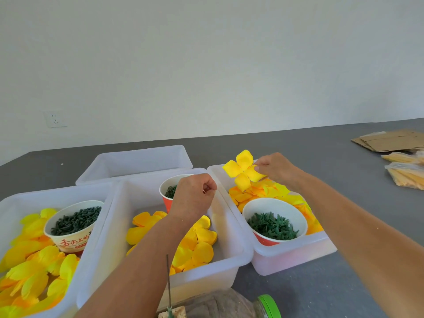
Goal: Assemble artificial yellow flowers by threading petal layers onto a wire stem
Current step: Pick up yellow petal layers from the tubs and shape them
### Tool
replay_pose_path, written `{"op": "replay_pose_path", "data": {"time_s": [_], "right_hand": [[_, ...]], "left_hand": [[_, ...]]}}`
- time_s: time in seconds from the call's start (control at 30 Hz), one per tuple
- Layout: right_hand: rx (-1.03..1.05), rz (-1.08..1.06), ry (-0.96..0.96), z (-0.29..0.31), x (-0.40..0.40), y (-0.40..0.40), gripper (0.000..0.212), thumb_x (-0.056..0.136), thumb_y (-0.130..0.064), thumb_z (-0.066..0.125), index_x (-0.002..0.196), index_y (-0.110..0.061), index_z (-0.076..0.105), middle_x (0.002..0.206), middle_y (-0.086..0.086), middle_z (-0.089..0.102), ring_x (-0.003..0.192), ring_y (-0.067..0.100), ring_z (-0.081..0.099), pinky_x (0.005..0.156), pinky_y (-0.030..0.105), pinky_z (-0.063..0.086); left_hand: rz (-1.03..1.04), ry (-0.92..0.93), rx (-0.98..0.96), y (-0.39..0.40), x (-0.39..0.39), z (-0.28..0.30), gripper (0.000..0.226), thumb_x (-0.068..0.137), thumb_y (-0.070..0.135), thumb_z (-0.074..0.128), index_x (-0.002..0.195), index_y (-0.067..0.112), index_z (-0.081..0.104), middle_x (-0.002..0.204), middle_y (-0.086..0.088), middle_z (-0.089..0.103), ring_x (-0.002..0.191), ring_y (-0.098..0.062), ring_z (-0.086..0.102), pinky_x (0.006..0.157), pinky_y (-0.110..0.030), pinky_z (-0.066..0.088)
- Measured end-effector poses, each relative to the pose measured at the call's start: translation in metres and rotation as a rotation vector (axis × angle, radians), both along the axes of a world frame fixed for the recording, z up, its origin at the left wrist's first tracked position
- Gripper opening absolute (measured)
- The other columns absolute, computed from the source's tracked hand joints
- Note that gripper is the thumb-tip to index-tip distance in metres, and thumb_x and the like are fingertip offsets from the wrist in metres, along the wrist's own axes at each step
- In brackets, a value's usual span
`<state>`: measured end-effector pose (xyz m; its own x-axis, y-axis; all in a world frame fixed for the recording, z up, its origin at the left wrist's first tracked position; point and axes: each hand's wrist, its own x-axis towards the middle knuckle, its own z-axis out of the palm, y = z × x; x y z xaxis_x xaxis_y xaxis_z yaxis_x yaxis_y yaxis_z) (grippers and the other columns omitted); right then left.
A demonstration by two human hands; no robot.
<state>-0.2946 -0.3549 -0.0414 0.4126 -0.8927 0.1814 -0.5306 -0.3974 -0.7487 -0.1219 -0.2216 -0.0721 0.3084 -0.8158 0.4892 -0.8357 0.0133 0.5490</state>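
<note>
Nearest me one thin wire stem (168,281) stands upright, stiff I'd judge, best taken low on its shaft. Beyond it sit four white bins (231,258), three with yellow petals and three paper cups (274,222) of green parts. My left hand (192,198) is curled over the middle bin, what it pinches I cannot tell; farther off, my right hand (276,169) pinches one four-lobed petal layer (243,172), light and floppy, by a lobe's edge.

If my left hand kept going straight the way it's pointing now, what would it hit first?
Probably the four-petal yellow layer pinched by the right hand; the left hand points up-right toward it, though depth is unclear.
</note>
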Motion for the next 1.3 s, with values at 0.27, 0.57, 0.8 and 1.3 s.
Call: {"op": "replay_pose_path", "data": {"time_s": [0.27, 0.57, 0.8, 1.3], "right_hand": [[0.3, -0.077, -0.616, 0.004, -0.015, -0.002, 0.012, 0.089, -0.013, 0.06, 0.1, -0.009, 0.062, 0.089, 0.006, 0.061, 0.085, 0.018, 0.057, 0.092, 0.04, 0.043], [0.361, -0.126, -0.709, -0.006, -0.002, 0.007, 0.015, 0.086, -0.004, 0.062, 0.074, -0.01, 0.058, 0.079, 0.01, 0.06, 0.07, 0.023, 0.059, 0.069, 0.03, 0.05], [0.01, -0.167, -0.745, -0.006, 0.032, 0.024, 0.024, 0.083, -0.01, 0.068, 0.061, -0.017, 0.06, 0.058, 0.0, 0.052, 0.056, 0.009, 0.043, 0.06, 0.025, 0.039], [-0.791, 0.205, -0.198, -0.035, 0.059, 0.072, 0.005, 0.073, -0.002, 0.075, 0.075, -0.003, 0.07, 0.093, 0.01, 0.069, 0.086, 0.025, 0.065, 0.075, 0.032, 0.05]], "left_hand": [[0.009, -0.021, -0.007, -0.001, 0.002, -0.001, 0.014, 0.085, 0.008, 0.06, 0.087, 0.016, 0.071, 0.087, 0.002, 0.071, 0.076, -0.01, 0.06, 0.075, -0.019, 0.045], [0.007, -0.024, -0.008, -0.002, 0.002, -0.002, 0.014, 0.086, 0.008, 0.059, 0.088, 0.016, 0.071, 0.088, 0.002, 0.071, 0.075, -0.008, 0.057, 0.075, -0.019, 0.044], [0.021, 0.015, -0.051, -0.003, 0.005, -0.002, 0.012, 0.086, 0.01, 0.061, 0.093, 0.016, 0.069, 0.089, 0.002, 0.07, 0.072, -0.006, 0.056, 0.072, -0.011, 0.039], [0.006, 1.179, -0.142, -0.002, 0.011, 0.01, 0.003, 0.086, 0.011, 0.065, 0.083, 0.012, 0.063, 0.102, -0.02, 0.067, 0.095, -0.037, 0.064, 0.085, -0.051, 0.053]]}}
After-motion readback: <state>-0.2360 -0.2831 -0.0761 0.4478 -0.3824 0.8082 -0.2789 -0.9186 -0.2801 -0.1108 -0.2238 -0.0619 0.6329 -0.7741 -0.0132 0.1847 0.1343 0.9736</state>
